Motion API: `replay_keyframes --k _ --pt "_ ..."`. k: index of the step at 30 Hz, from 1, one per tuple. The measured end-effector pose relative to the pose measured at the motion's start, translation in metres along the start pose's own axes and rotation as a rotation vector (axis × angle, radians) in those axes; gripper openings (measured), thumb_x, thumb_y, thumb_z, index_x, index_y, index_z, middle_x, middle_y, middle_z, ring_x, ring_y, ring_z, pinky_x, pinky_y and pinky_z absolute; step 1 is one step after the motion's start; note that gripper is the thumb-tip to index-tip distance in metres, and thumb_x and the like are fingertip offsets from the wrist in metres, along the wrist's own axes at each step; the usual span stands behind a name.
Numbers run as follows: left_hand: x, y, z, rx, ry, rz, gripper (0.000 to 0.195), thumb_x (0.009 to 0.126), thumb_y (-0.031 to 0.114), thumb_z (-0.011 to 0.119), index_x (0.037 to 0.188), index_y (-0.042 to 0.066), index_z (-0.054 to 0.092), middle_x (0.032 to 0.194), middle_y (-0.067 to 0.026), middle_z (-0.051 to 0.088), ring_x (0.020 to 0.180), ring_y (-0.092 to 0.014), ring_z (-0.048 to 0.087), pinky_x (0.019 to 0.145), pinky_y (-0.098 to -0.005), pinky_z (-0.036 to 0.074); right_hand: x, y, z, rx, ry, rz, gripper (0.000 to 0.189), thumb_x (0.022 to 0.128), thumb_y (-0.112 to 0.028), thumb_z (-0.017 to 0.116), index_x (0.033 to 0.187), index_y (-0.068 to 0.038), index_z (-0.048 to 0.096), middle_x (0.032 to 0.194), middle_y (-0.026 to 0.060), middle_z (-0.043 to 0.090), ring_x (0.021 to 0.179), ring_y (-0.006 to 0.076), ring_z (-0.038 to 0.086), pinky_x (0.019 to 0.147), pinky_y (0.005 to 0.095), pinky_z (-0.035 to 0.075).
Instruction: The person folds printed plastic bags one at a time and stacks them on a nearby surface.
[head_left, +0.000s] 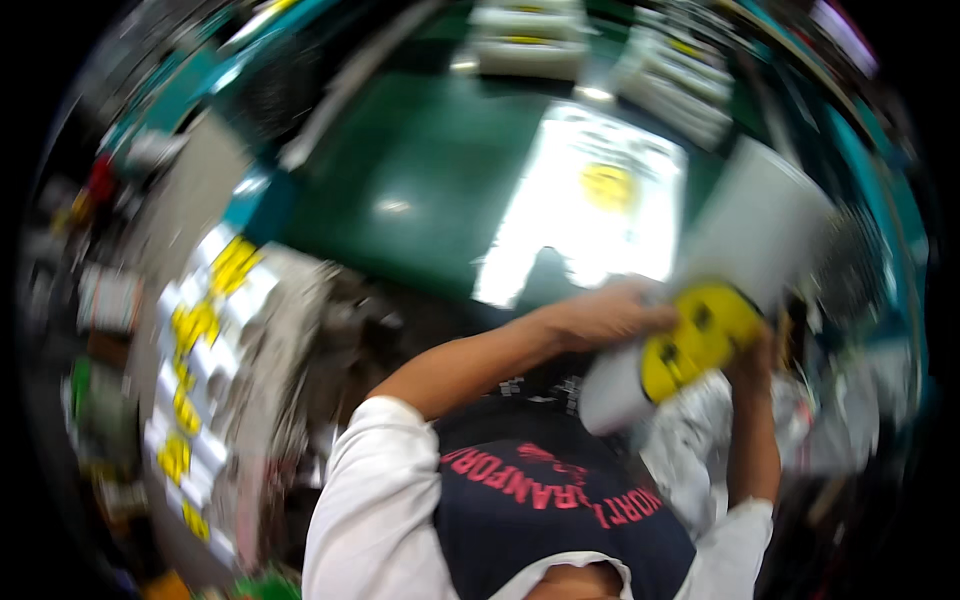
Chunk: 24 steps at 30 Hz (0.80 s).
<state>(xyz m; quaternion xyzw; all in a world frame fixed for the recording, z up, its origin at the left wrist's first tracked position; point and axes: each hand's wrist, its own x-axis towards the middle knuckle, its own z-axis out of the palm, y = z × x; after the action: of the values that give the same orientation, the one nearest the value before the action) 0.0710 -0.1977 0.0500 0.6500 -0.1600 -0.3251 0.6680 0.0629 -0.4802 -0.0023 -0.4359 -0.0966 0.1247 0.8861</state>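
A thick white bundle (750, 217) with a yellow printed band is held tilted at the right, blurred by motion. It looks like folded plastic carrier bags. My left hand (611, 311) grips its near left edge, with the thumb over the yellow print. My right hand (752, 349) holds the opposite edge; its fingers are partly hidden. Beyond my left hand, a flat stack of white T-shirt bags (592, 217) with a yellow round print lies on the green conveyor belt (390, 165). The notch between its handles faces me.
Further along the belt lie white bag stacks (529, 52) and, to their right, another row (679, 82). Several yellow-printed white bundles (187, 390) line a worn bench (277, 360) at my left. Teal machine frame parts (259, 202) edge the belt. Crumpled clear plastic (690, 442) hangs below my right hand.
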Motion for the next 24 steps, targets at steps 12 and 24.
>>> replay_keyframes --k 12,24 --pt "-0.220 -0.064 -0.169 0.167 0.874 -0.052 0.033 0.080 0.037 0.071 0.085 0.004 0.071 0.082 -0.0022 0.065 0.073 -0.010 0.055 0.068 -0.0277 0.044 0.097 0.054 0.133 -1.202 -0.557 0.002 0.043 0.077 -0.009 0.064 0.117 0.003 0.058 0.107 0.0160 0.063 0.102 0.0234 0.059 0.092 0.0339 0.042" --pt "-0.290 -0.095 -0.260 1.506 1.352 -0.034 0.059 0.081 0.020 0.070 0.132 0.003 0.045 0.127 -0.0172 0.052 0.115 -0.033 0.051 0.098 -0.0420 0.040 0.127 0.154 0.027 -1.917 -0.219 -0.296 0.034 0.075 -0.007 0.068 0.106 -0.003 0.054 0.125 0.0129 0.053 0.110 0.0329 0.050 0.092 0.0434 0.039"
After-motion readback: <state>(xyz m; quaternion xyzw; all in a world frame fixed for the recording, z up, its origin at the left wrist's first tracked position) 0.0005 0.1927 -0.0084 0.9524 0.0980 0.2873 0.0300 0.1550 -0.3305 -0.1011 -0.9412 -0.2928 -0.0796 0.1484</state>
